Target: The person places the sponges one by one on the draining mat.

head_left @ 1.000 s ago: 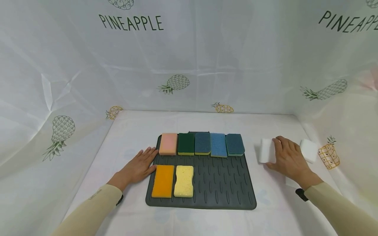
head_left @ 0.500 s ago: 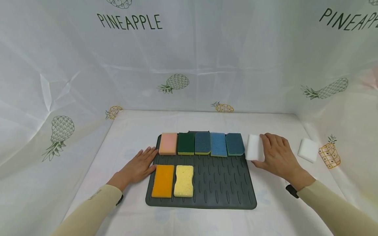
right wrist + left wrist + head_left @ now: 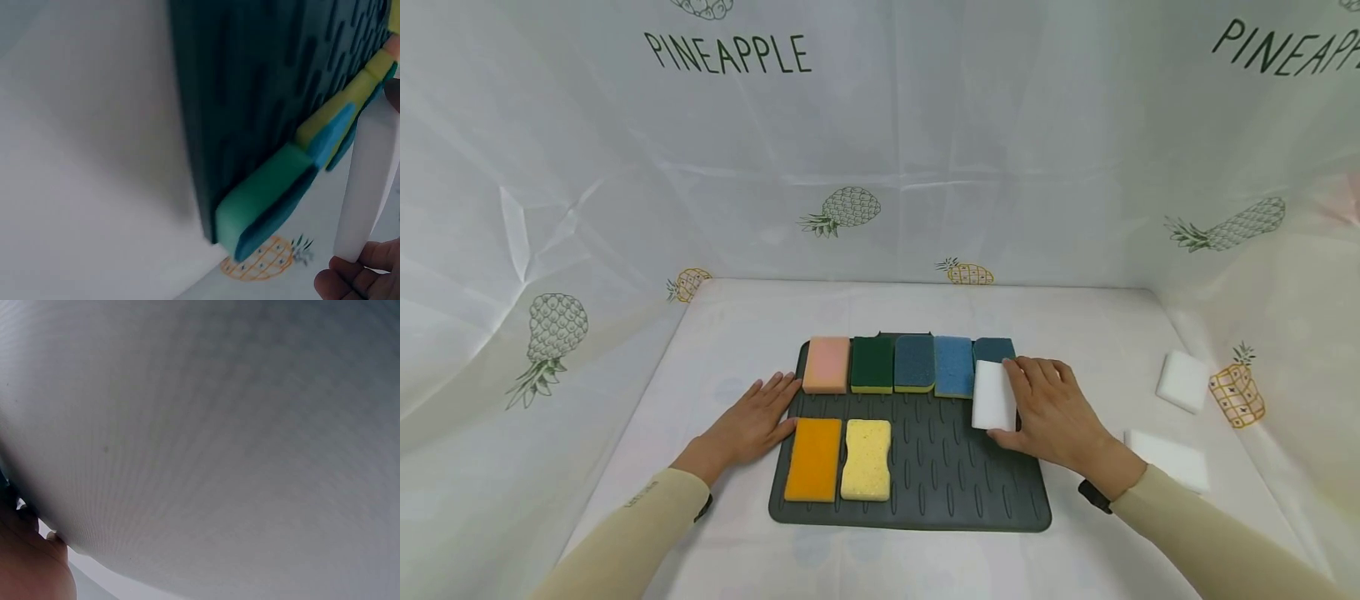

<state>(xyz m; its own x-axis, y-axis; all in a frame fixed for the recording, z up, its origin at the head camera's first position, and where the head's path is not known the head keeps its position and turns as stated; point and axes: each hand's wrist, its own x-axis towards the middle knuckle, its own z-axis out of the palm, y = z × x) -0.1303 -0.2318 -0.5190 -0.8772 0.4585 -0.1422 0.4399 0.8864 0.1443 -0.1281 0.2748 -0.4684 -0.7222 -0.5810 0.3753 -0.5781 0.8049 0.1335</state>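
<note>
My right hand [image 3: 1054, 413] pinches a white sponge [image 3: 993, 397] by its ends. In the right wrist view, that white sponge [image 3: 370, 165] is raised off the dark ribbed mat [image 3: 940, 467]. From the head it hides part of a teal-topped sponge [image 3: 994, 348]. At the mat's left edge, my left hand [image 3: 751, 427] rests with straight fingers near the pink sponge [image 3: 827, 365] and orange sponge [image 3: 814, 460]. A pale yellow sponge [image 3: 867, 460] lies beside the orange one. The left wrist view is mostly a blurred pale surface.
Along the mat's back row sit a dark green sponge [image 3: 872, 364], a dark blue one [image 3: 914, 363] and a lighter blue one [image 3: 953, 365]. To the right on the white-covered table lie two white sponges [image 3: 1182, 381], one partly behind the right forearm. Pineapple-print sheeting [image 3: 880, 150] encloses the table.
My right hand has carried the white sponge left from the table to over the mat's back right part. Another white sponge on the right has come into view. The left hand stays put.
</note>
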